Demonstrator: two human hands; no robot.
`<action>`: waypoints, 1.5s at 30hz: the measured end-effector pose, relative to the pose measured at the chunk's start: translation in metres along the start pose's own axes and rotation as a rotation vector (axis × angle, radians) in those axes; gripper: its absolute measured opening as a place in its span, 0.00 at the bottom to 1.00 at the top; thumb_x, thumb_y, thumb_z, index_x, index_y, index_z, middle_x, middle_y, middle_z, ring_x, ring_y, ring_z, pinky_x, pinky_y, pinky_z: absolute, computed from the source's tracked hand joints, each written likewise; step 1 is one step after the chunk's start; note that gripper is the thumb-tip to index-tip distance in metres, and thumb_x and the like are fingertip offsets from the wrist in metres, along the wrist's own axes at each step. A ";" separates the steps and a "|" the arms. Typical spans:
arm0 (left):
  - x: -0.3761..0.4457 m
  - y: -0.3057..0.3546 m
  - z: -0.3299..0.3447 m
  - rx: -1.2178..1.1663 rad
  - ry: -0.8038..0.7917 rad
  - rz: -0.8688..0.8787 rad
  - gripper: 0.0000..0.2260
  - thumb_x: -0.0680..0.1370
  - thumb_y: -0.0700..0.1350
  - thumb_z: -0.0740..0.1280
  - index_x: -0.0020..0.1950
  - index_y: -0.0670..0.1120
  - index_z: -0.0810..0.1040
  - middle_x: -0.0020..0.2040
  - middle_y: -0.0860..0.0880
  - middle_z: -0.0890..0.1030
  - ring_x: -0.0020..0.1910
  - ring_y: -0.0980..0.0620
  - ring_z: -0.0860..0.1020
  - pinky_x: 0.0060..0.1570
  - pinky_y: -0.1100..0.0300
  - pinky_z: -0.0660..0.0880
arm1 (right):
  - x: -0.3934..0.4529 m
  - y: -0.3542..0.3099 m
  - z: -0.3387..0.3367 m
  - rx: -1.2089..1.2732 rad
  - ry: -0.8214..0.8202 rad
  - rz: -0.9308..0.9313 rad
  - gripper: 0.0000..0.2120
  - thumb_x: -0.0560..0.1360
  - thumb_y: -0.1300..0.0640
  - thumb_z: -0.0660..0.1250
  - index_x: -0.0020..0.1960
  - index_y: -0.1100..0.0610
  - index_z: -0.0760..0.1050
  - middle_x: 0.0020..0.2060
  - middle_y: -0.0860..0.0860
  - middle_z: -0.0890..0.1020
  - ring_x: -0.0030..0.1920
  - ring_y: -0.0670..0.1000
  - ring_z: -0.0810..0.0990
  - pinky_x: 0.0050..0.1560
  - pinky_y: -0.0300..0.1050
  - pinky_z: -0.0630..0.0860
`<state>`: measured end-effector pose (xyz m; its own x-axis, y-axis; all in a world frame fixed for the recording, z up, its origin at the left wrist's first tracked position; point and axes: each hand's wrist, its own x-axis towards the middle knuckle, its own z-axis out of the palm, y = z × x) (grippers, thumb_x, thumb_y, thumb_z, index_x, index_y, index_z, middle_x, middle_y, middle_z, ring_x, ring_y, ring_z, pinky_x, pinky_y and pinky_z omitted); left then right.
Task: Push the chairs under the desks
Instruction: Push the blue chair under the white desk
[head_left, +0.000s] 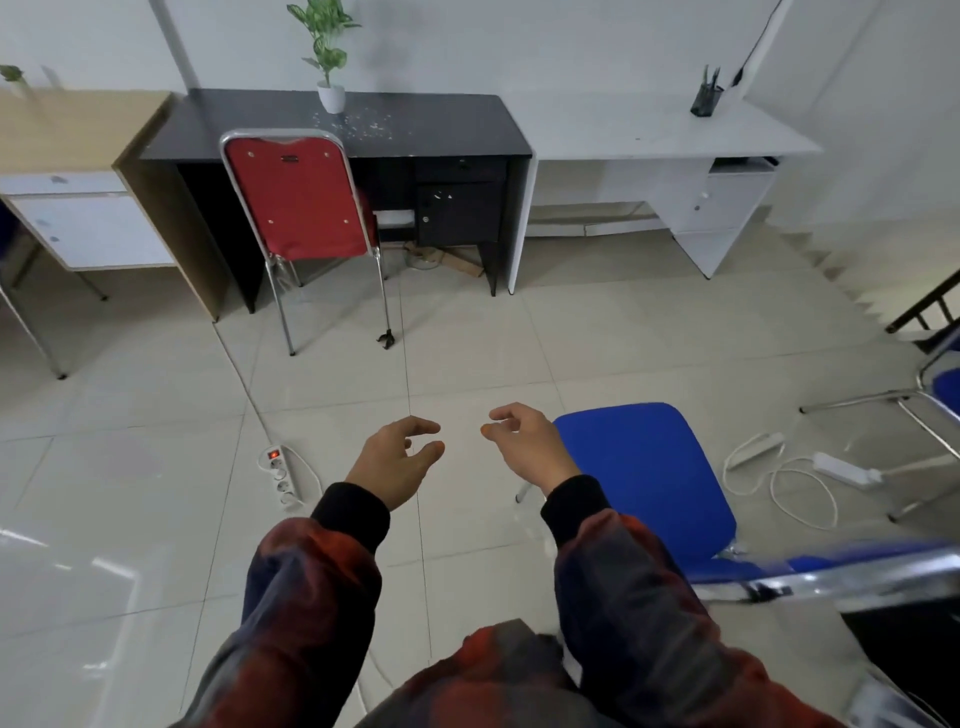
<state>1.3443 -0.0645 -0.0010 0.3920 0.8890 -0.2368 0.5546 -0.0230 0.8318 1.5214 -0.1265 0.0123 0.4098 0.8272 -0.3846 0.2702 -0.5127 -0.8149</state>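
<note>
A red chair (296, 200) with a chrome frame stands partly under the black desk (447, 130), its back facing me. A blue chair (644, 478) stands close at my right, its seat beside my right forearm and its chrome backrest rail at the lower right. The white desk (649, 130) at the back right has an open knee space with no chair in it. My left hand (397, 457) and my right hand (524, 441) hover over the floor with fingers loosely curled, holding nothing and touching no chair.
A power strip (280, 475) with a lit red switch lies on the tiles left of my left hand. White cables and an adapter (841, 467) lie at the right. Another blue chair (935, 395) shows at the right edge. A wooden desk (78, 124) stands at the back left.
</note>
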 end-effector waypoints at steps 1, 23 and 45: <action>-0.006 -0.004 0.001 0.003 -0.009 -0.004 0.11 0.78 0.46 0.68 0.60 0.50 0.79 0.62 0.51 0.78 0.62 0.48 0.75 0.57 0.58 0.70 | -0.006 0.003 0.004 0.006 -0.004 0.003 0.16 0.80 0.52 0.66 0.67 0.53 0.75 0.62 0.51 0.77 0.58 0.49 0.75 0.54 0.41 0.71; -0.085 -0.020 0.080 -0.007 -0.257 -0.104 0.14 0.78 0.47 0.67 0.63 0.49 0.77 0.65 0.50 0.77 0.62 0.47 0.77 0.57 0.57 0.73 | -0.108 0.103 -0.036 -0.024 0.120 0.125 0.13 0.80 0.53 0.67 0.64 0.55 0.78 0.56 0.50 0.79 0.55 0.48 0.76 0.52 0.38 0.70; -0.144 0.151 0.339 0.192 -0.187 0.101 0.20 0.80 0.48 0.66 0.71 0.45 0.71 0.71 0.48 0.72 0.69 0.50 0.70 0.63 0.65 0.64 | -0.105 0.239 -0.295 -0.310 0.355 -0.140 0.09 0.79 0.54 0.67 0.58 0.53 0.81 0.55 0.50 0.82 0.57 0.52 0.79 0.63 0.51 0.74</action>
<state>1.6209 -0.3510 -0.0117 0.5709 0.7784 -0.2612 0.6279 -0.2090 0.7497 1.8000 -0.4043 -0.0144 0.6080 0.7913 -0.0647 0.5687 -0.4909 -0.6600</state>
